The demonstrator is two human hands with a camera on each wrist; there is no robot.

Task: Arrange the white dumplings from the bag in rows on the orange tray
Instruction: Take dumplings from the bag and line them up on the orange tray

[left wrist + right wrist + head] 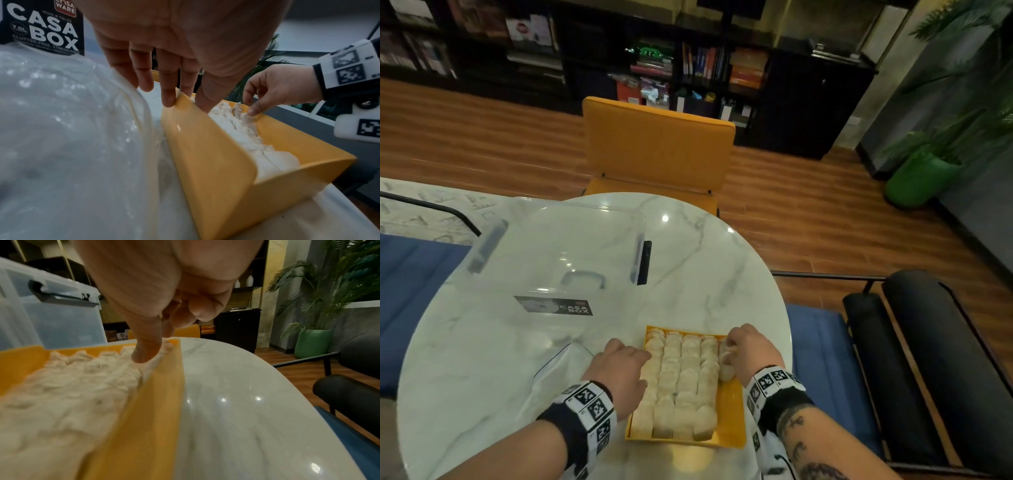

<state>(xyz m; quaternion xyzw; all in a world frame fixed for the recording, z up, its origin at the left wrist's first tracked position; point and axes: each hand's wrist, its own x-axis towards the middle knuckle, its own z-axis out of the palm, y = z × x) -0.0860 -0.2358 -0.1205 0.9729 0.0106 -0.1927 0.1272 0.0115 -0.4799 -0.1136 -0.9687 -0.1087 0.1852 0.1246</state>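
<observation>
1. Head view shows the white dumplings [681,373] in four full rows on the orange tray [731,411], which sits at the near edge of the marble table [705,257]; a fifth row is started at the far right.
2. My right hand [751,346] pinches a dumpling in that fifth row, thumb and fingertips curled onto it.
3. My left hand [619,370] steadies the tray's left wall, fingers straight, thumb inside the rim.
4. To do this well, I judge I should press lightly and seat each piece snug against its neighbour.
5. Left of the tray lies the clear bag [72,129], apparently empty.
6. Beyond stands a clear storage box [558,253]; its label reads "CASA BOX", "CASA WARE", "7.0L", "CLUTTER-FREE, STRESS-FREE".
</observation>
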